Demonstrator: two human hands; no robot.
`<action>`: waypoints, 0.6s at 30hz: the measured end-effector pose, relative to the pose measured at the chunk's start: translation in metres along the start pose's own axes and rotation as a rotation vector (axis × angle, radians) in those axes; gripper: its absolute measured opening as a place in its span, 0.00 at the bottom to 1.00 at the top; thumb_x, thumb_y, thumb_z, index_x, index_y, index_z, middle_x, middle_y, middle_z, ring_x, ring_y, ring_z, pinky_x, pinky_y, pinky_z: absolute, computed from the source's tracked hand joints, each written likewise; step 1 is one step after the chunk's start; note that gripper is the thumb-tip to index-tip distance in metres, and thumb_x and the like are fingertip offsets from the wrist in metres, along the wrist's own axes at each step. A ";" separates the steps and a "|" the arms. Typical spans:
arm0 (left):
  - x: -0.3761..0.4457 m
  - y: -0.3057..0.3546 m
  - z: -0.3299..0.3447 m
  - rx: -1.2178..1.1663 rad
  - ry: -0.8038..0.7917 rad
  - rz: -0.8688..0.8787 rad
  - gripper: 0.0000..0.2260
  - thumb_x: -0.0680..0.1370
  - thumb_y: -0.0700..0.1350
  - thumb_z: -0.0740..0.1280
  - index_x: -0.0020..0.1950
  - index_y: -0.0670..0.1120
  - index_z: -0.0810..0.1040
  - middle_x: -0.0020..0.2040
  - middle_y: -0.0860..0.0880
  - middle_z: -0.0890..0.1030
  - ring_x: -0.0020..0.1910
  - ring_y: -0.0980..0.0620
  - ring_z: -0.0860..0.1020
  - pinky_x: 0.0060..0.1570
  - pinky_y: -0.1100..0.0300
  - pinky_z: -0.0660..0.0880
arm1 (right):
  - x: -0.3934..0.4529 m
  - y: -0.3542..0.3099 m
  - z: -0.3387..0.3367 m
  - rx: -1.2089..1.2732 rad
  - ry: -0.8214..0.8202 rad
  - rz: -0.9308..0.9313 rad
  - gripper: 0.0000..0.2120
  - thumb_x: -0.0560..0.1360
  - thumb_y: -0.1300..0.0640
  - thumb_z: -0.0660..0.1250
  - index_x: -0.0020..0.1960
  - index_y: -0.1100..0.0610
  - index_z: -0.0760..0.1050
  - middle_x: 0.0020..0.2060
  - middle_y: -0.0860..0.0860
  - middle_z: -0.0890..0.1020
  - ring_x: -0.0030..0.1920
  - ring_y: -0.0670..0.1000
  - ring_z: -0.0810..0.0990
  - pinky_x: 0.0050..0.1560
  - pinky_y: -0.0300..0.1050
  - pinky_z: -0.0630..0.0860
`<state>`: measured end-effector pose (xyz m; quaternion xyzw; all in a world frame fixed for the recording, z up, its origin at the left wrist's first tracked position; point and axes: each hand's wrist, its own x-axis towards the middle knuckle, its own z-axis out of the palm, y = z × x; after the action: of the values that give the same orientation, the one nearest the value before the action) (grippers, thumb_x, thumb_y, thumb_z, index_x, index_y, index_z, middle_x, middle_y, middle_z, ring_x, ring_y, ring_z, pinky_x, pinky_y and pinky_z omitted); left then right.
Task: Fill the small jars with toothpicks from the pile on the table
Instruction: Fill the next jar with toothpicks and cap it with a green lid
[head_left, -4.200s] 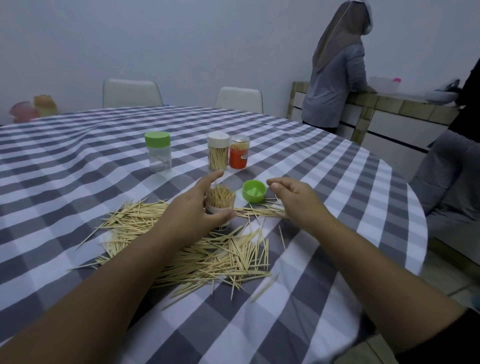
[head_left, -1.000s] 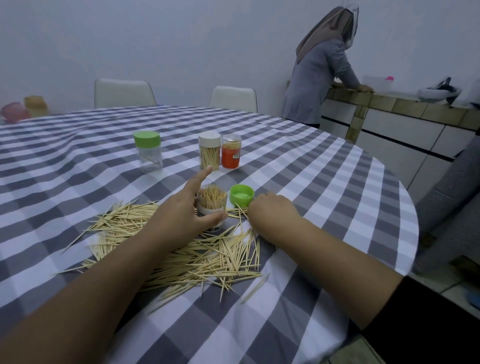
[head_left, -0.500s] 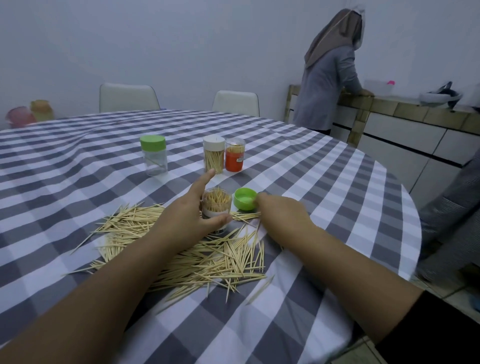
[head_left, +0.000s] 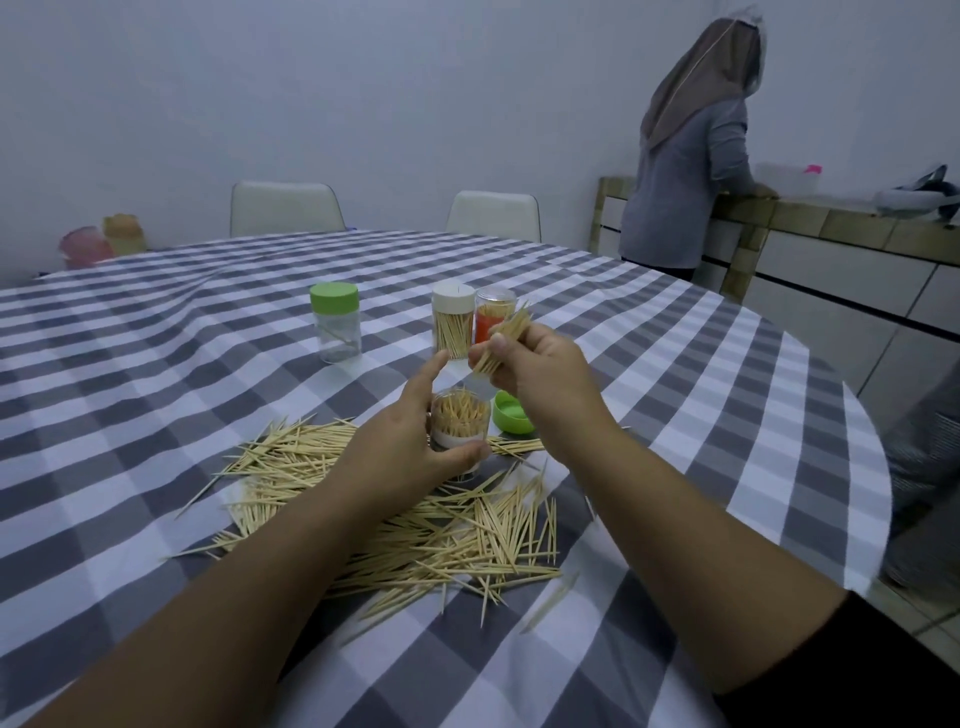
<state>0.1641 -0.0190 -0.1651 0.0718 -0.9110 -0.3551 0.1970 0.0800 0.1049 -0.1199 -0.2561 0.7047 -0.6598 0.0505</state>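
Observation:
A small clear jar (head_left: 460, 422), open and packed with upright toothpicks, stands at the far edge of the toothpick pile (head_left: 415, 525). My left hand (head_left: 402, 447) grips this jar, thumb round its near side and forefinger stretched up. My right hand (head_left: 535, 371) is raised above the jar and pinches a bundle of toothpicks (head_left: 503, 335). The jar's green lid (head_left: 511, 414) lies upturned just right of it. Behind stand a green-lidded clear jar (head_left: 335, 322), a white-lidded jar (head_left: 453, 326) full of toothpicks and an orange jar (head_left: 491, 317).
The round table (head_left: 727, 415) has a grey-and-white checked cloth; its edge curves away on the right. Two white chairs (head_left: 285, 208) stand at the far side. A person (head_left: 696, 150) stands at a tiled counter at the back right. Coloured containers (head_left: 98, 241) sit at the far left.
My right hand has lifted from the table beside the lid to above the jar, now holding a bundle of toothpicks. My left hand has stayed on the jar.

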 end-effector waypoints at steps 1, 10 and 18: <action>0.000 0.001 0.000 0.002 0.000 0.000 0.42 0.70 0.56 0.73 0.76 0.61 0.49 0.55 0.54 0.80 0.50 0.56 0.80 0.52 0.54 0.78 | 0.000 0.002 0.003 -0.005 -0.016 0.017 0.10 0.80 0.58 0.60 0.43 0.51 0.78 0.46 0.51 0.84 0.51 0.52 0.81 0.53 0.47 0.75; -0.001 0.003 -0.002 0.022 0.005 -0.003 0.43 0.71 0.56 0.72 0.76 0.60 0.47 0.52 0.56 0.79 0.47 0.58 0.80 0.50 0.53 0.78 | -0.003 0.016 0.014 -0.039 -0.125 0.181 0.13 0.80 0.57 0.61 0.63 0.55 0.75 0.53 0.52 0.82 0.52 0.52 0.81 0.49 0.49 0.79; -0.001 0.005 -0.003 0.021 -0.007 -0.015 0.43 0.71 0.55 0.72 0.77 0.58 0.47 0.51 0.58 0.77 0.47 0.59 0.79 0.49 0.57 0.77 | -0.003 0.016 0.009 -0.003 -0.165 0.213 0.12 0.80 0.57 0.60 0.61 0.52 0.76 0.55 0.50 0.80 0.52 0.50 0.80 0.46 0.47 0.79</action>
<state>0.1664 -0.0166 -0.1604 0.0796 -0.9147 -0.3474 0.1905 0.0813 0.0975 -0.1374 -0.2331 0.7224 -0.6263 0.1776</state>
